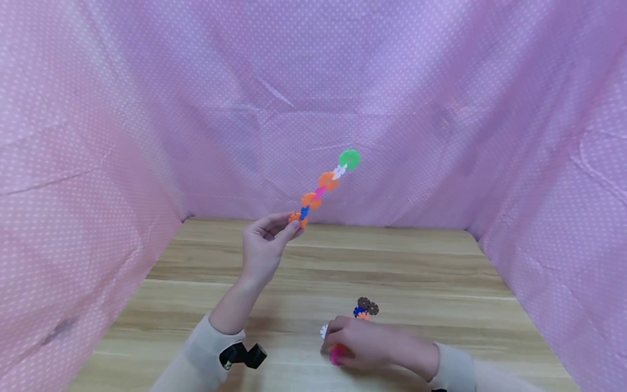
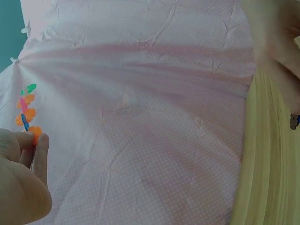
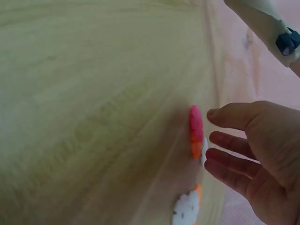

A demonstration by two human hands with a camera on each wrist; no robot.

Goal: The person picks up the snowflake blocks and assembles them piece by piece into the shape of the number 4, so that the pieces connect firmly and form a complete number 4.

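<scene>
My left hand point(image 1: 262, 247) holds up a chain of interlocking notched plastic discs, slanting up to the right. Thumb and fingers pinch its lowest piece, an orange disc point(image 2: 35, 134). Above that run a blue disc point(image 1: 305, 212), orange, pink and orange ones, a white disc point(image 1: 340, 172) and a green disc point(image 1: 350, 159) at the tip. Low over the table, my right hand point(image 1: 360, 343) reaches toward a pink disc point(image 3: 196, 123); in the right wrist view its fingers are spread and a gap separates them from the pink piece. An orange disc point(image 3: 195, 150) lies against the pink one.
Past the right hand lie loose discs: brown discs point(image 1: 364, 302), a dark blue disc point(image 1: 358, 311) and an orange disc point(image 1: 363, 316). A white disc point(image 1: 324, 331) peeks out beside the fingers. Pink dotted cloth point(image 1: 313, 125) encloses the wooden table point(image 1: 416, 261) at the back and sides.
</scene>
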